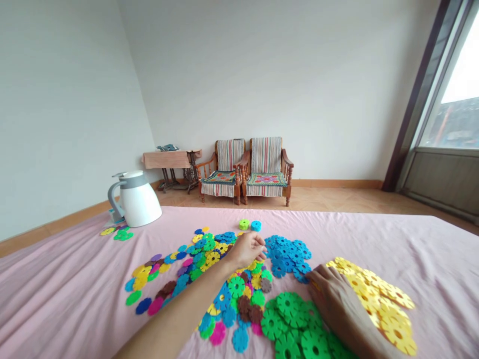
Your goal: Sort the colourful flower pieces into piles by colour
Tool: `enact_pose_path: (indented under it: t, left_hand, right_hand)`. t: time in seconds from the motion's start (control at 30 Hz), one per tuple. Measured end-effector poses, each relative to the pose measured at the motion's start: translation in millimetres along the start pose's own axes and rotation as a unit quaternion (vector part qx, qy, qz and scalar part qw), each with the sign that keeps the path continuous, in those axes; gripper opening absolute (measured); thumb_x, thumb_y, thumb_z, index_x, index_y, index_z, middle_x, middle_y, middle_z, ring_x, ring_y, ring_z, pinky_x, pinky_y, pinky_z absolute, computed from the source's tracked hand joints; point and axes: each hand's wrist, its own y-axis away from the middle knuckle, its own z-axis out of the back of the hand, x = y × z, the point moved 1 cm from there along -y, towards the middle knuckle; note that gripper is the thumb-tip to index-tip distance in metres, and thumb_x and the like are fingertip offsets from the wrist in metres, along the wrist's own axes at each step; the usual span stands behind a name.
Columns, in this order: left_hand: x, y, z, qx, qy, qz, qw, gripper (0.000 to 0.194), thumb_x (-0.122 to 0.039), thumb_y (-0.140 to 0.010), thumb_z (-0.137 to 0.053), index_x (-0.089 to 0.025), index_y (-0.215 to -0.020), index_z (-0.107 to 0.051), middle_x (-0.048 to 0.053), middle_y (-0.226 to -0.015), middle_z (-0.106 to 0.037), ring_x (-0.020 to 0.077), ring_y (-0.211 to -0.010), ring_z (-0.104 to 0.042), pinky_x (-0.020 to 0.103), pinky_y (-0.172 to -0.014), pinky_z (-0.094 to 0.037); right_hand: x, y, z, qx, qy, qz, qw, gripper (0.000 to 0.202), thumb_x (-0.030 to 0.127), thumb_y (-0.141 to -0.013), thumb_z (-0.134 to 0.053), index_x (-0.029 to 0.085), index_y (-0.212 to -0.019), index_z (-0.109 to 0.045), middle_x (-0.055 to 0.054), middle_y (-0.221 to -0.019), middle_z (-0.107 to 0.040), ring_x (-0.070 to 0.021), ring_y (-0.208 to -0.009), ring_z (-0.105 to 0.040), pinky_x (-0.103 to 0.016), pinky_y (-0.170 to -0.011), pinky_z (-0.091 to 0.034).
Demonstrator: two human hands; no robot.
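Note:
My left hand (247,250) is over the right side of a mixed pile of plastic snowflake discs (212,258), by the blue snowflake discs (286,254). Its fingers are curled together; whatever they might hold is hidden. Between the large green snowflake discs (286,314) and the yellow snowflake discs (392,319) is my right hand (331,286), palm down with bent fingers. A bit of a yellow snowflake disc (316,285) shows at its fingertips, and it looks gripped there.
A light green stack (244,224) and a blue stack (256,226) of discs stand behind the piles. On the left is a white jug (140,202) beside a few loose discs (122,234). A pink cloth (86,279) covers the table; two wooden armchairs (266,162) stand beyond.

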Motion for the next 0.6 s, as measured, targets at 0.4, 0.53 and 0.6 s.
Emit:
enact_pose_path:
  t: [0.4,0.53,0.6]
  left_hand:
    - [-18.0,112.9,63.4,0.091,-0.342,-0.053,0.934,0.025,-0.019,-0.06,-0.067,-0.022,-0.084,-0.059,-0.001,-0.086,-0.055,0.0165,-0.079,-0.052,0.023,-0.068,-0.039]
    - [-9.9,129.0,55.4,0.066,-0.364,-0.049,0.928,0.029,-0.016,-0.064,-0.062,-0.023,-0.091,-0.056,0.001,-0.098,-0.053,0.0194,-0.093,-0.05,0.027,-0.08,-0.039]
    - [-6.2,129.0,50.8,0.051,-0.366,-0.055,0.928,0.025,-0.016,-0.067,-0.059,-0.023,-0.091,-0.057,0.002,-0.096,-0.054,0.0194,-0.091,-0.051,0.028,-0.08,-0.039]
  right_hand:
    - [5.1,0.3,6.4,0.003,-0.013,0.002,1.0,0.023,0.02,-0.085,-0.038,0.023,-0.083,-0.06,-0.004,-0.082,-0.058,-0.019,-0.075,-0.053,-0.034,-0.07,-0.039]
    - [3.3,0.6,4.1,-0.009,-0.011,0.01,1.0,0.022,0.02,-0.084,-0.039,0.023,-0.082,-0.06,-0.004,-0.08,-0.059,-0.0187,-0.074,-0.054,-0.033,-0.068,-0.039]
    - [1.8,1.0,2.8,-0.016,-0.009,0.013,1.0,0.021,0.02,-0.083,-0.04,0.023,-0.081,-0.061,-0.004,-0.08,-0.059,-0.0185,-0.073,-0.054,-0.032,-0.067,-0.039]
